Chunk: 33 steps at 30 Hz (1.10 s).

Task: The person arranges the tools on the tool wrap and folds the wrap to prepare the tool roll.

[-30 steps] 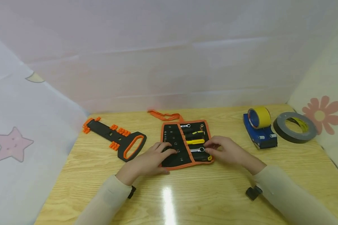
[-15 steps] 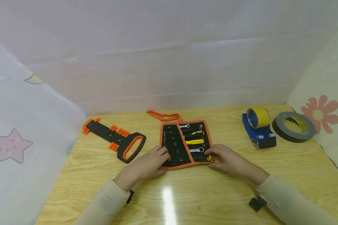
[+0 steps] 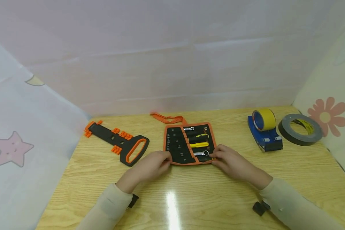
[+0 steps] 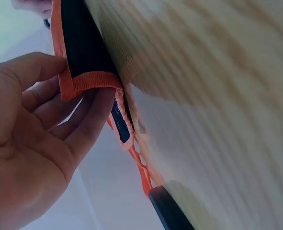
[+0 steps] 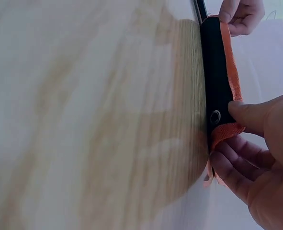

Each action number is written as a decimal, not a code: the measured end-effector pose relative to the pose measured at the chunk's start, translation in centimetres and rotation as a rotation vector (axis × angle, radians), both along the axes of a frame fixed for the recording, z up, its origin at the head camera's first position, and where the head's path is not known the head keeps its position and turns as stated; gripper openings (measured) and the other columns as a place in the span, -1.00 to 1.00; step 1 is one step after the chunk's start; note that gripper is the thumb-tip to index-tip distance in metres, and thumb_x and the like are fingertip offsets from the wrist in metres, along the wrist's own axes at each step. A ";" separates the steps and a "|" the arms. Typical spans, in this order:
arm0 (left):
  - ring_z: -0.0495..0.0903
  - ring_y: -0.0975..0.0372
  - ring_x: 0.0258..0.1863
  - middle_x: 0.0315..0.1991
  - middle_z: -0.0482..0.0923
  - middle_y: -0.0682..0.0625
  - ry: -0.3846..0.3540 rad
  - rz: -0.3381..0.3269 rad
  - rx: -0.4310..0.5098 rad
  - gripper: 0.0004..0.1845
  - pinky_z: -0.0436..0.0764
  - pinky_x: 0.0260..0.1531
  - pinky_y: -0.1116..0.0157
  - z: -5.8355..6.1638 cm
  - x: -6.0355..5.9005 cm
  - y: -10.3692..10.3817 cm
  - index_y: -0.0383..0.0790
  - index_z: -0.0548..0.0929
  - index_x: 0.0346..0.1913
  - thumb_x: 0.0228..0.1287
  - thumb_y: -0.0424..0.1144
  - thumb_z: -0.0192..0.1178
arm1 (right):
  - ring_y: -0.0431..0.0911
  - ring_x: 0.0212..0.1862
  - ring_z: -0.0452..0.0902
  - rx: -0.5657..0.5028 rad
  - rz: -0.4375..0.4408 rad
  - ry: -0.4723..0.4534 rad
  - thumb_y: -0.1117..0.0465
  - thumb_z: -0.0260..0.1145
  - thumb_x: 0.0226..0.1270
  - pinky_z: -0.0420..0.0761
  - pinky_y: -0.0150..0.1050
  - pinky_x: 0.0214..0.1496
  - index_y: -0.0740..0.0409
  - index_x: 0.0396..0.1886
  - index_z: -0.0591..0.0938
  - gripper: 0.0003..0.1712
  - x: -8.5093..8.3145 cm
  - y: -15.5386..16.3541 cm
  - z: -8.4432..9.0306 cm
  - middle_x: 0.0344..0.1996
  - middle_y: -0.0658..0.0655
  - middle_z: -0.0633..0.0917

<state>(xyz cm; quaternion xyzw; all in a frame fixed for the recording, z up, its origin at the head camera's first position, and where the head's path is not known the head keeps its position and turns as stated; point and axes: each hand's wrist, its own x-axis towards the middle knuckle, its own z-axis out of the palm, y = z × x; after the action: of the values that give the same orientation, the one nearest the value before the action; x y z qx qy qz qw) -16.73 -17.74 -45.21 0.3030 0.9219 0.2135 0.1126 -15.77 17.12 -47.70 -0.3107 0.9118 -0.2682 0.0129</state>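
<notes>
A black tool roll (image 3: 176, 140) with orange trim and printed numbers lies spread on the table in the head view. Its pockets hold a small wrench (image 3: 189, 128), a larger wrench (image 3: 202, 153), a yellow handle (image 3: 199, 145) and a black-and-yellow item (image 3: 202, 135). My left hand (image 3: 150, 166) pinches the near left corner between thumb and fingers. At the near right corner, my right hand (image 3: 233, 163) does the same. Both wrist views show the near edge of the roll (image 5: 215, 62) raised and bent over, with a metal eyelet (image 5: 215, 116) beside my right thumb.
An orange strap (image 3: 168, 119) trails behind the roll. To the left lies a black-and-orange handled rack (image 3: 119, 139). A blue tape dispenser (image 3: 264, 137) with yellow tape and a grey tape roll (image 3: 300, 131) stand at right. Fabric walls border the table.
Both hands have moved to the roll's near corners and gripped them. The near edge has come up and folded away from me, partly covering the lowest number and the nearest tool.
</notes>
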 end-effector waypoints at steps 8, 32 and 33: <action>0.52 0.35 -0.47 -0.25 0.77 0.05 -0.046 0.154 0.053 -0.90 0.57 -0.38 0.34 0.0 -0.8 0.4 -0.16 0.77 -0.05 0.58 -0.30 0.25 | -0.24 -0.14 0.64 0.009 -0.082 -0.020 0.23 0.39 0.58 0.70 -0.12 -0.06 0.10 0.08 0.80 -0.80 -0.3 -0.6 0.4 -0.12 -0.04 0.78; 0.55 0.23 -0.43 -0.22 0.77 -0.05 -0.100 0.271 0.037 -0.88 0.58 -0.31 0.26 -0.3 -3.4 1.5 -0.23 0.81 -0.07 0.55 -0.33 0.28 | -0.12 -0.06 0.64 0.119 -0.044 0.092 0.22 0.55 0.42 0.72 -0.07 0.00 0.11 0.26 0.69 -0.55 -0.5 -1.8 0.8 0.08 0.08 0.68; 0.56 0.23 -0.41 -0.20 0.77 -0.06 -0.106 0.271 0.041 -0.88 0.59 -0.29 0.25 -0.3 -3.5 1.5 -0.23 0.81 -0.07 0.55 -0.33 0.28 | -0.11 -0.06 0.64 0.130 -0.044 0.105 0.22 0.56 0.41 0.72 -0.07 0.00 0.13 0.25 0.70 -0.55 -0.5 -1.9 0.8 0.07 0.09 0.68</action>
<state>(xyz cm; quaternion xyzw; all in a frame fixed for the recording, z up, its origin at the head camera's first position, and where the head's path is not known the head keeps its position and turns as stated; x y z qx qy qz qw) -20.19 -16.24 -45.55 0.1662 0.9426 0.2613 0.1250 -16.23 15.23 -46.90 -0.3030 0.9333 -0.1919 -0.0206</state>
